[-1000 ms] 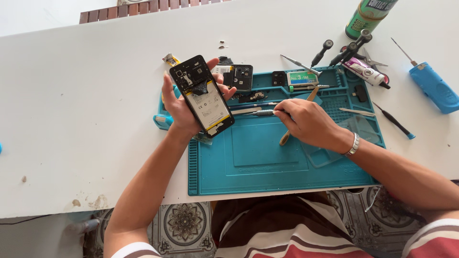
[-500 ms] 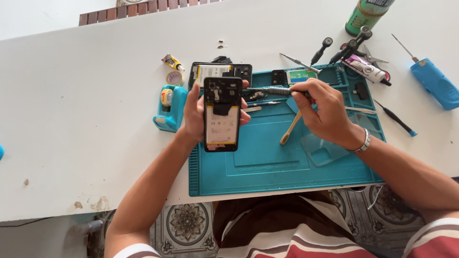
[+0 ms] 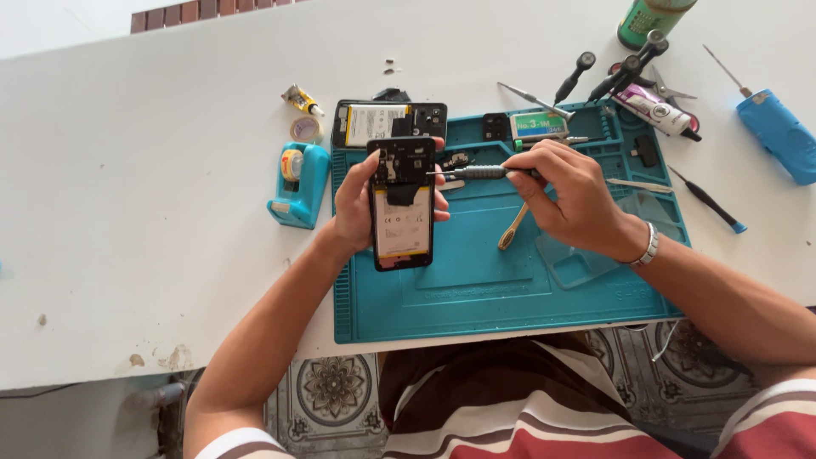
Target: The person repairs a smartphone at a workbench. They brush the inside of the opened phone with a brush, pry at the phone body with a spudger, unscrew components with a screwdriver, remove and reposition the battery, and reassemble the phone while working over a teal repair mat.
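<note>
Teal tape dispenser stands at the left on the white table. Beside it, the left hand grips an opened phone upright above the teal mat. The right hand pinches a slim screwdriver, its tip touching the phone's upper edge.

Mat teal, table white. Opened phone black frame, white battery. Tape dispenser at left teal too. Blue tool upper right, green can top. Shirt striped maroon, white, brown. Floor tiles grey ornamental pattern
</note>
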`<state>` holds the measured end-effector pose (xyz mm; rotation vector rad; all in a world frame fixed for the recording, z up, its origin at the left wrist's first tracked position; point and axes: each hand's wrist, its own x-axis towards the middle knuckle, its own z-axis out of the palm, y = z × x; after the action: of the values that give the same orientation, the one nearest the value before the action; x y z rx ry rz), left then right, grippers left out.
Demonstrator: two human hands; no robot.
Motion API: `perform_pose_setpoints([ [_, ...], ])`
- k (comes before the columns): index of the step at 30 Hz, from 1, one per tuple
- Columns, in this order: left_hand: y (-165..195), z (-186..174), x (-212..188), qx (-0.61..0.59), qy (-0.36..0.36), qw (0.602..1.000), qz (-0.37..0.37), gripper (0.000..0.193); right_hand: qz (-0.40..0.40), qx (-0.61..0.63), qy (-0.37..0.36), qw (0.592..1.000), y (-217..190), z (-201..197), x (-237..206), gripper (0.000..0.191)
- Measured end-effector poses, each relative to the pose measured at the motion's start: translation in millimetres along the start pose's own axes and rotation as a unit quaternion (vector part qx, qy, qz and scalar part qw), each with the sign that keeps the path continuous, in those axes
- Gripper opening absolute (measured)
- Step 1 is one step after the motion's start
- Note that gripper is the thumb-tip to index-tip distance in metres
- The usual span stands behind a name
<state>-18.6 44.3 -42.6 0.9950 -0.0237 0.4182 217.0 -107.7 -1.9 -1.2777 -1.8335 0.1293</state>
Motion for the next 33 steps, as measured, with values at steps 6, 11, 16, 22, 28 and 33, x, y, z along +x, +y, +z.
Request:
perform_pose_setpoints([
  [6, -0.5, -3.6, 1.1, 0.006, 0.031, 0.999, 0.015, 0.082, -0.062, 0.017, -0.130, 0.989, 5.2, 4.4, 1.1, 0.008],
  [11, -1.8, -9.0, 2.8, 0.003, 0.056, 0.998, -0.001, 0.081, -0.056, 0.008, -0.218, 0.974, 8.2, 14.4, -5.9, 0.013],
  [16, -4.4, -11.6, 2.8, 0.016, 0.054, 0.998, 0.002, 0.080, -0.053, -0.009, -0.209, 0.976, 11.1, 20.0, -10.5, 0.014],
  [22, -3.6, -12.6, 2.8, 0.008, 0.056, 0.998, -0.003, 0.078, -0.040, -0.011, -0.203, 0.978, 9.6, 22.4, -10.8, 0.014],
  [28, -3.5, -11.2, 4.1, 0.016, 0.054, 0.998, -0.001, 0.079, -0.041, -0.013, -0.201, 0.979, 6.3, 23.5, -8.1, 0.015],
  [33, -4.5, -10.2, 4.4, 0.023, 0.057, 0.998, 0.003, 0.080, -0.036, -0.018, -0.208, 0.977, 5.5, 23.4, -7.3, 0.015],
])
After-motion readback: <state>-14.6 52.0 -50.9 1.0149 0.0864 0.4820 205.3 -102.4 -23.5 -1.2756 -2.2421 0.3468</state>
